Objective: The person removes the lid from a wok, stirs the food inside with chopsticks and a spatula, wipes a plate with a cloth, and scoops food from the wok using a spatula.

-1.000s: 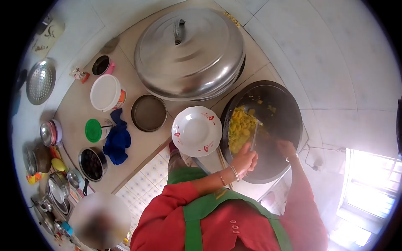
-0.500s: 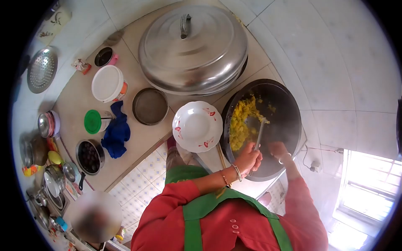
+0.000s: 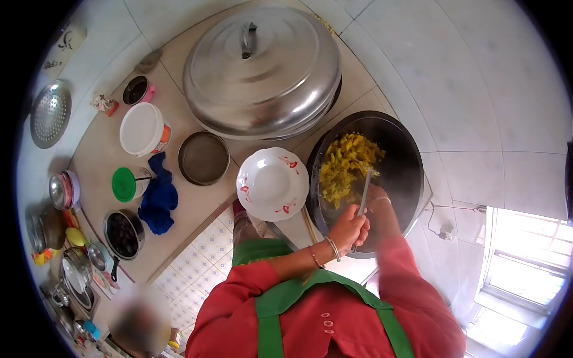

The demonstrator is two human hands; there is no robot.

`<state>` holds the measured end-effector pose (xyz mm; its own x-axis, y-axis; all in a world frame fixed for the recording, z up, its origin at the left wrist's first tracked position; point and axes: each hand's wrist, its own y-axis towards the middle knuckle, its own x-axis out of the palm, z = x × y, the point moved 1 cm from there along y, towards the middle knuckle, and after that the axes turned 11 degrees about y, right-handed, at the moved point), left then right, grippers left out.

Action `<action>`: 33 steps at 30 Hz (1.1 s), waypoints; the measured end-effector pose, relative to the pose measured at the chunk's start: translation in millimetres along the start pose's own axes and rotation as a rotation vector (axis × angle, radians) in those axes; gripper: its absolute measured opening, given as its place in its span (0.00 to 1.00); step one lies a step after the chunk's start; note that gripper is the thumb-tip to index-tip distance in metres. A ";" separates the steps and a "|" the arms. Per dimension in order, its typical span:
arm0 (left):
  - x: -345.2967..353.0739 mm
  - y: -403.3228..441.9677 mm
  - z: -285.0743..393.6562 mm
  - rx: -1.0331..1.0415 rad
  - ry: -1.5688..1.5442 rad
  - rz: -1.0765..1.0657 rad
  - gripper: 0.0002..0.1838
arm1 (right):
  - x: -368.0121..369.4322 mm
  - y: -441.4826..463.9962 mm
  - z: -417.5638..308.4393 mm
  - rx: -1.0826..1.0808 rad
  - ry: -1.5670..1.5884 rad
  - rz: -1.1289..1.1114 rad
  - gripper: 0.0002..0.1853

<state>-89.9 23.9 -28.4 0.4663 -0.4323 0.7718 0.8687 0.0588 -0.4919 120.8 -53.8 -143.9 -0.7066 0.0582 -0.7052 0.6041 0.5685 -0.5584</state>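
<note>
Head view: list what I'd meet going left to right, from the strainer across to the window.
Strainer → green lid → blue cloth → round tin → white plate → wok → wall socket → window

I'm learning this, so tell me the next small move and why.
Probably turn the food with the spatula: the left hand grips its handle, its tip is at the food's edge, and the food lies to one side of the wok.
</note>
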 end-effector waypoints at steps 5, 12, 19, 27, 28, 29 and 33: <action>-7.2 2.1 5.6 -0.012 -0.006 -0.023 0.11 | 2.5 -71.2 48.1 0.041 -0.326 -0.413 0.15; -6.8 3.5 15.8 -0.005 0.044 0.010 0.10 | 68.9 -5.5 -15.9 0.019 -0.078 0.046 0.14; -1.5 7.6 14.4 0.012 -0.001 -0.014 0.10 | -2.2 -3.8 -17.3 0.054 -0.184 0.155 0.13; 4.1 6.4 8.5 -0.031 0.024 -0.059 0.10 | -7.3 -102.5 13.2 0.270 -0.395 0.142 0.12; 3.7 7.9 5.0 -0.036 0.032 -0.055 0.10 | -10.4 -97.9 16.4 0.286 -0.411 0.174 0.12; 4.5 9.0 4.2 -0.038 0.042 -0.053 0.10 | -14.2 -89.4 18.9 0.302 -0.427 0.210 0.12; 9.5 7.3 4.1 -0.037 0.083 -0.040 0.11 | -2.8 -57.1 8.6 0.288 -0.421 0.247 0.11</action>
<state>-78.5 23.9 -22.9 0.4146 -0.5065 0.7561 0.8789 0.0076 -0.4769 91.4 -93.5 -113.8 -0.3594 -0.2050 -0.9104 0.8506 0.3292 -0.4099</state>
